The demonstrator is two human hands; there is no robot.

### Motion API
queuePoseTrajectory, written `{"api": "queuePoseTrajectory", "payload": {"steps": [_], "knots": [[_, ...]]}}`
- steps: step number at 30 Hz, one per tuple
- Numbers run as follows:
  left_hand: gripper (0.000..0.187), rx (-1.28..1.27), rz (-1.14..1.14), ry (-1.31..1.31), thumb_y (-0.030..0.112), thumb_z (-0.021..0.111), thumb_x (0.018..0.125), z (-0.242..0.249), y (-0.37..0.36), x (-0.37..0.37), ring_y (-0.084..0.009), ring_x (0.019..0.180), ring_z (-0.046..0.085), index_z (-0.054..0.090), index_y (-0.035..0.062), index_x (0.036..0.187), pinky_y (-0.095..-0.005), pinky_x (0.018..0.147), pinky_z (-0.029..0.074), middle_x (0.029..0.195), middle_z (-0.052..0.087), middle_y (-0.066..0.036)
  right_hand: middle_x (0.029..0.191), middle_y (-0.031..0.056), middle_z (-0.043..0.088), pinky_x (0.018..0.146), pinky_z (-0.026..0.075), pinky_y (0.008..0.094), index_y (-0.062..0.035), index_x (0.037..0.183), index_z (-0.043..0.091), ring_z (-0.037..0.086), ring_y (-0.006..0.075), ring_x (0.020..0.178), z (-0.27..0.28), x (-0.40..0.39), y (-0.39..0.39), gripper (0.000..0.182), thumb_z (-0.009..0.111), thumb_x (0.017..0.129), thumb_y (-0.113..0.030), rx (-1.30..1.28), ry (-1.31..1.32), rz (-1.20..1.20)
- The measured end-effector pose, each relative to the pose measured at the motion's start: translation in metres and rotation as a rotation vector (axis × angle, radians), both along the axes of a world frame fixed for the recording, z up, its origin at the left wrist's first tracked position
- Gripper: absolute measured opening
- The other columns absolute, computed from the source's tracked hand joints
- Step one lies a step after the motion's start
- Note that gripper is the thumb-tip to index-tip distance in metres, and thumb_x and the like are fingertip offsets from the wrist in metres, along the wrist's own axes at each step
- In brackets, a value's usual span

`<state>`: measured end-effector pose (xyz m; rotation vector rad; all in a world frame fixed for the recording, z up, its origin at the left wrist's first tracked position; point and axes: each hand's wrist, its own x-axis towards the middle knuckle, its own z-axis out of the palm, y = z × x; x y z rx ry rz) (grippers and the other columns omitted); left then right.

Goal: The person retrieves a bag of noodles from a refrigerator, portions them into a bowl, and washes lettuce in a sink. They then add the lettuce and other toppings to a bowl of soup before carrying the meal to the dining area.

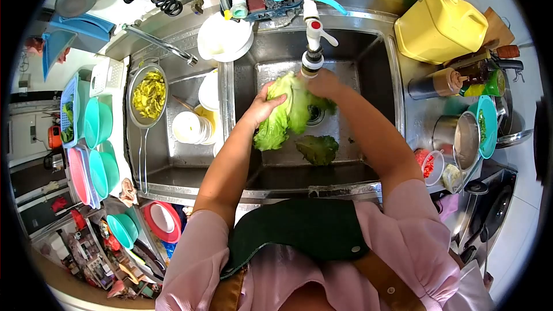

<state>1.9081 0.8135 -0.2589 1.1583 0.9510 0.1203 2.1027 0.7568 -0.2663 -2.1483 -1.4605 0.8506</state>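
Observation:
My left hand [266,105] is closed around the left side of a pale green head of lettuce [279,118], with the thumb lying across it. Curled at the upper right of the lettuce is my right hand [324,84], just under the tap [313,60]; it is smeared by motion and its fingertips are hidden. Darker green leaf shows below that hand. The lettuce is held above the right basin of a steel sink [368,109]. A loose lettuce leaf [318,150] lies on the basin floor below the drain [315,115].
A white bowl [224,37] rests over the divider. The left basin contains white containers [191,128]; a strainer of yellow-green vegetables [148,95] sits at its left edge. Right of the sink stand a yellow jug [440,26], sauce bottles [432,83] and a steel pot [455,135].

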Motion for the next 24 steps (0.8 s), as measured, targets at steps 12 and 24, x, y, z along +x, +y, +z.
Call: {"api": "queuePoseTrajectory", "payload": {"steps": [12, 24], "knots": [[0.053, -0.037, 0.141, -0.014, 0.024, 0.06, 0.077, -0.003, -0.021, 0.007, -0.0215, 0.101, 0.048, 0.037, -0.001, 0.119, -0.0306, 0.084, 0.04, 0.11, 0.049, -0.015, 0.098, 0.0084, 0.057, 0.072, 0.045, 0.0292, -0.0055, 0.1, 0.054, 0.056, 0.0192, 0.086, -0.091, -0.001, 0.005, 0.026, 0.056, 0.076, -0.013, 0.507, 0.602, 0.384], [0.068, 0.734, -0.132, -0.101, 0.014, 0.064, 0.07, -0.031, -0.032, 0.033, -0.0298, 0.096, 0.052, 0.025, 0.0044, 0.125, -0.0347, 0.08, 0.041, 0.104, 0.054, -0.016, 0.085, 0.0065, 0.056, 0.062, 0.045, 0.0306, -0.006, 0.094, 0.053, 0.054, 0.0156, 0.074, -0.031, -0.037, 0.004, 0.028, 0.062, 0.072, -0.022, 0.18, 1.258, -0.606]]}}
